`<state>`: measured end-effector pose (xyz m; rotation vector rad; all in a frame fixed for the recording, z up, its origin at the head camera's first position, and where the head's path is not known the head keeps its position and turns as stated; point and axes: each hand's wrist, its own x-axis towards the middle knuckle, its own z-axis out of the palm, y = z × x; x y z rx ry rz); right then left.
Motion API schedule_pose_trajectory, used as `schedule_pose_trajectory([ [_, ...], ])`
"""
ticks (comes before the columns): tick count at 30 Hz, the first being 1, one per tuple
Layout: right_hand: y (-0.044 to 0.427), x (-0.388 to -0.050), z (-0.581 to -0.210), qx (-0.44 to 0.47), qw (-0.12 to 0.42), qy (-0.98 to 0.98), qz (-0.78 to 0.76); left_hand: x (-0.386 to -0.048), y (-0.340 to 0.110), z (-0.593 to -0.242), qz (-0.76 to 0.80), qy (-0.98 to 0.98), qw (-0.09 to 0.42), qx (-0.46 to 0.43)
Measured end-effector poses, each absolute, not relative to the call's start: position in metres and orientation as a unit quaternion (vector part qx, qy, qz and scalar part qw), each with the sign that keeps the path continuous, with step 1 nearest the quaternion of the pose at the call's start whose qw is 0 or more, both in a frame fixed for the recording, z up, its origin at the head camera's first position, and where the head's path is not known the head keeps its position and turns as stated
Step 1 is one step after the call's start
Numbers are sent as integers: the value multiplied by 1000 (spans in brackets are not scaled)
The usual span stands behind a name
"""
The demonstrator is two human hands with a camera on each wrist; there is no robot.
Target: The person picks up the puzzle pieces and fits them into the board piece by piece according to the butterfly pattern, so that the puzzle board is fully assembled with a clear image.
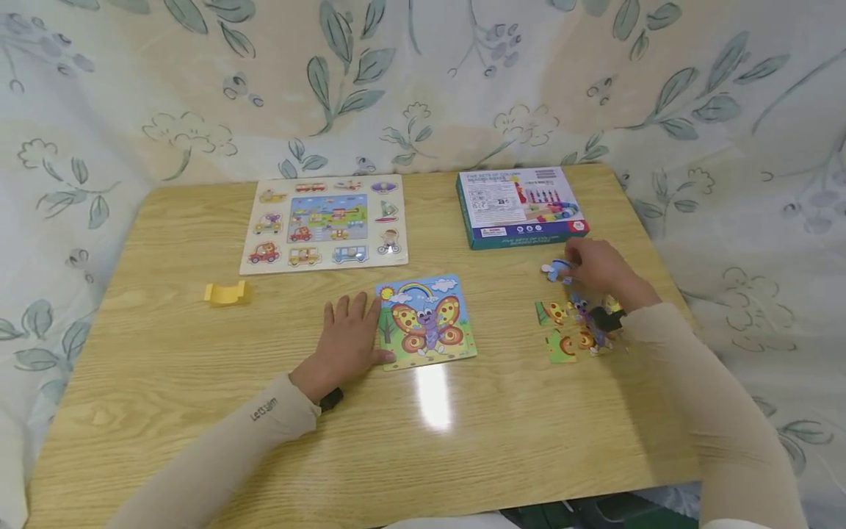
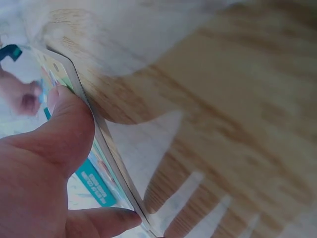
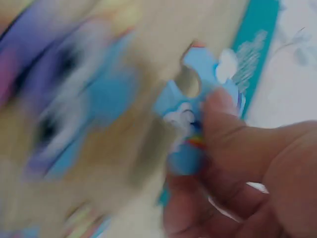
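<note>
Bordering the wooden table [image 1: 502,426], floral fabric [image 1: 449,95]

We see a homelike play corner, but cannot confirm a home: flower-printed fabric [image 1: 449,110] lines three sides of a wood-grain table [image 1: 172,367] bearing a vehicle puzzle [image 1: 327,219] and a butterfly board [image 1: 427,323]

The left arm, in a beige sleeve [image 1: 244,433], reaches over the left half of the table [image 1: 165,411] from its near edge, and the left hand [image 1: 346,338] lies palm down, fingers straight and slightly parted toward the far edge, thumb held out sideways toward the right edge. The right arm [image 1: 714,404] crosses the near right corner and runs along the right edge, its right hand [image 1: 608,272] angled inward with thumb and fingers pinched.
</note>
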<state>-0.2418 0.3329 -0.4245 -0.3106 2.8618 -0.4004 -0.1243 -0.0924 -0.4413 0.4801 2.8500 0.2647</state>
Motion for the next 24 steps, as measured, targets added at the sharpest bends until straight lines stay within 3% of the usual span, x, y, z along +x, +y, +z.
schedule_pose_trajectory([
  [5,271,-236,-409,-169,100,954,-227,-125,-92,-442,97,976,112,161],
  [12,174,-235,-415,-270,171,904,-283,-130,-88,-440,120,969,117,182],
  [24,133,-243,-430,-277,213,903,-251,-145,-84,-436,135,959,126,213],
])
